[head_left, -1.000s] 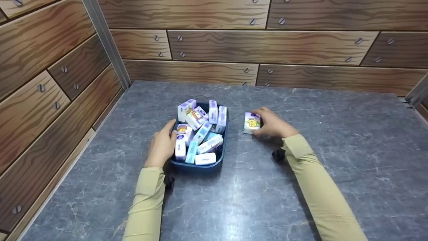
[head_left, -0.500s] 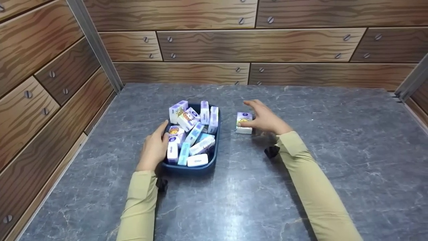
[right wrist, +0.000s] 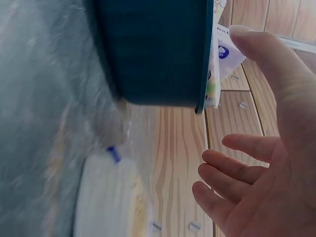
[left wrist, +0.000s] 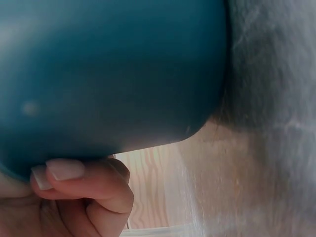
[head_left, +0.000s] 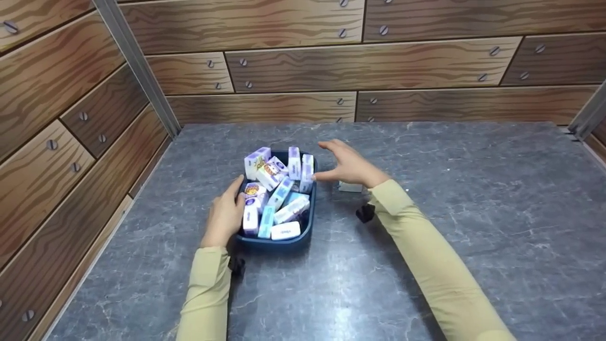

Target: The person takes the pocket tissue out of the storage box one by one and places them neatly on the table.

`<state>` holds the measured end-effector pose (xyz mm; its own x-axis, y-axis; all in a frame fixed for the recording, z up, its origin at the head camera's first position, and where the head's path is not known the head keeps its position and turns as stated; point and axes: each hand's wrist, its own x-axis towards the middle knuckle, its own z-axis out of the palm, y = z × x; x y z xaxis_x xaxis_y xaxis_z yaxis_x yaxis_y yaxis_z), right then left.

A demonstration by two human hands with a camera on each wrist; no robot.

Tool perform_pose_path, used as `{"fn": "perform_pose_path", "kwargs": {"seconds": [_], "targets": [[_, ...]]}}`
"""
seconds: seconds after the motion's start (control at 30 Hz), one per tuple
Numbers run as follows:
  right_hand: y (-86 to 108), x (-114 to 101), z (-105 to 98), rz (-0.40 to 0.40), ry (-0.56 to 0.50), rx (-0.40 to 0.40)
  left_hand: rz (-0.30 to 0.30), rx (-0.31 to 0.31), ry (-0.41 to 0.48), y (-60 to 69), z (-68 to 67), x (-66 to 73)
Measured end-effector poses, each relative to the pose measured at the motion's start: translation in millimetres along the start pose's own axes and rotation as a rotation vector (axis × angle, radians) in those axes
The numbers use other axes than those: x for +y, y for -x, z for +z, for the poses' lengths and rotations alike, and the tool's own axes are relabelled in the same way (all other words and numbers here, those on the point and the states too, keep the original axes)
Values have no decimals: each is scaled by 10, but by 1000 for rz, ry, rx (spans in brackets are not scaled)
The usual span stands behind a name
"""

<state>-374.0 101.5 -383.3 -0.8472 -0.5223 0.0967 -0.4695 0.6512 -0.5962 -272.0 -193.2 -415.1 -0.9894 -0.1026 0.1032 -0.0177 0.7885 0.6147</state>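
A dark blue plastic bin stands on the table, filled with several small tissue packs in white, purple and light blue, some with cartoon prints. At its left side my left hand grips the rim; in the left wrist view, curled fingers meet the bin wall. My right hand hovers beside the right rim with fingers spread and holds nothing. Its thumb tip appears close to the upright tissue pack at that edge. Under the right hand, a single tissue pack lies on the table, mostly hidden.
The grey marbled tabletop spreads out to the right and in front of the bin. Walls with a wood-plank print close off the back and left sides. A metal post marks the back left corner.
My right hand has let go of the single tissue pack, left it on the table and moved left to the bin's right rim. The left hand stays on the bin.
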Motion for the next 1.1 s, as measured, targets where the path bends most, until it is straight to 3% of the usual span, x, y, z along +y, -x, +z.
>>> {"fn": "perform_pose_path", "kwargs": {"seconds": [0.27,0.5,0.73,1.1], "targets": [[-251,-225,-11,-49,60,-30,14,16,-2,-35,25,24],[-402,-422,92,-60,79,-105,12,23,7,-17,46,15],[-449,-510,173,-12,78,-161,15,18,8,-17,61,15],[-475,-524,231,-73,80,-74,23,36,4,-17,-1,-18]]}}
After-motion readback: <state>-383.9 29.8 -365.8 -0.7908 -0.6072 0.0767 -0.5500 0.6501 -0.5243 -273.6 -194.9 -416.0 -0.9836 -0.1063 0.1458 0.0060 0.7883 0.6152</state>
